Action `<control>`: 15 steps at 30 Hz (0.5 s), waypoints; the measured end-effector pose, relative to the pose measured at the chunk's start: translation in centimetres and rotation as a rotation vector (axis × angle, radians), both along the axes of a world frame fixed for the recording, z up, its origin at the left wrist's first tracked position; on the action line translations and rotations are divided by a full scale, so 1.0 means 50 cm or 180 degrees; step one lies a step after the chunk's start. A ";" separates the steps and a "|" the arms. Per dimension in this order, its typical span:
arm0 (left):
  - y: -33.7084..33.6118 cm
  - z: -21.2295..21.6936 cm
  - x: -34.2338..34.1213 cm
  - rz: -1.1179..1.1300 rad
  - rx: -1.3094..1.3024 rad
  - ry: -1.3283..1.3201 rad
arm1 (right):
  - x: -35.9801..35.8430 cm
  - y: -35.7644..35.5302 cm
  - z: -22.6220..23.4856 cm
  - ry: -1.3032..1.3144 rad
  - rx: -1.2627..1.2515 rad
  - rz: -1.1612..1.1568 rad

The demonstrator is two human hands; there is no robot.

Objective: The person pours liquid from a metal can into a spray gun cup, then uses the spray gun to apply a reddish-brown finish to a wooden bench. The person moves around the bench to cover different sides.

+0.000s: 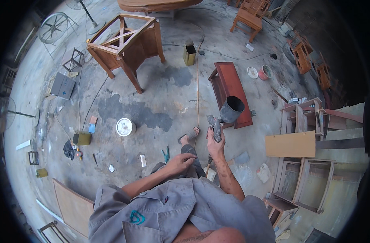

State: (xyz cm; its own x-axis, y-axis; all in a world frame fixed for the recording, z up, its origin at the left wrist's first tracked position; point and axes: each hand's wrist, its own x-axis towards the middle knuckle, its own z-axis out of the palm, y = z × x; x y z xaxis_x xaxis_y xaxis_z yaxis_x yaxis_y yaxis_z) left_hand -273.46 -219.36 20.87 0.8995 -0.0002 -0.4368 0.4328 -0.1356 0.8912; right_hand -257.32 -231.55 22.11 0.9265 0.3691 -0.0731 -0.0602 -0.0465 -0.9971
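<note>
Your right hand (216, 146) wraps spray gun (215, 125); left hand (181, 163) half-curled, seemingly empty. Likely rigid, heavy at cup (232, 108): hold by handle (217, 136).

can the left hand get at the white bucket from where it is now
Probably not without leaning: the white bucket stands on the floor, ahead and to the left of the left hand, clearly apart from it. Nothing seems to block the way between them, though.

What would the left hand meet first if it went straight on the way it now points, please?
The left hand would likely first meet the right hand near its wrist, though this single view leaves their depths unclear.
</note>
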 end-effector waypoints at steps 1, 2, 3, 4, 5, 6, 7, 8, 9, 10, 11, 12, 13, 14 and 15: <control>0.001 -0.044 0.033 0.0003 -0.0265 -0.0231 | 0.026 0.010 -0.005 0.0159 -0.0021 0.0062; 0.002 -0.073 0.069 -0.0006 -0.0497 -0.0175 | 0.049 0.020 -0.013 0.0226 0.0017 0.0061; 0.009 -0.090 0.110 -0.0011 -0.0717 -0.0115 | 0.075 0.036 -0.023 0.0298 0.0065 0.0063; 0.014 -0.105 0.146 -0.0016 -0.0941 -0.0054 | 0.102 0.050 -0.033 0.0372 0.0111 0.0064; 0.019 -0.106 0.186 0.0112 -0.1058 0.0080 | 0.132 0.061 -0.040 0.0309 0.0008 0.0094; 0.024 -0.107 0.225 0.0239 -0.1178 0.0216 | 0.160 0.070 -0.047 0.0247 -0.0097 0.0123; 0.030 -0.108 0.263 0.0367 -0.1300 0.0353 | 0.191 0.081 -0.053 0.0187 -0.0204 0.0151; 0.035 -0.117 0.294 0.0509 -0.1644 0.0574 | 0.217 0.092 -0.051 0.0210 -0.0241 0.0151; 0.041 -0.132 0.325 0.0681 -0.1987 0.0781 | 0.243 0.106 -0.047 0.0225 -0.0275 0.0179; 0.046 -0.146 0.353 0.0854 -0.2331 0.0986 | 0.268 0.120 -0.041 0.0241 -0.0310 0.0207; 0.050 -0.150 0.382 0.0878 -0.2551 0.1025 | 0.294 0.130 -0.034 0.0193 -0.0344 0.0262; 0.055 -0.154 0.410 0.0904 -0.2771 0.1060 | 0.322 0.140 -0.035 0.0255 -0.0370 0.0280; 0.061 -0.157 0.436 0.0929 -0.2992 0.1091 | 0.349 0.151 -0.036 0.0315 -0.0396 0.0299; 0.066 -0.161 0.458 0.0953 -0.3313 0.1054 | 0.372 0.156 -0.037 0.0382 -0.0429 0.0329; 0.072 -0.165 0.479 0.0974 -0.3633 0.1008 | 0.393 0.161 -0.031 0.0465 -0.0440 0.0343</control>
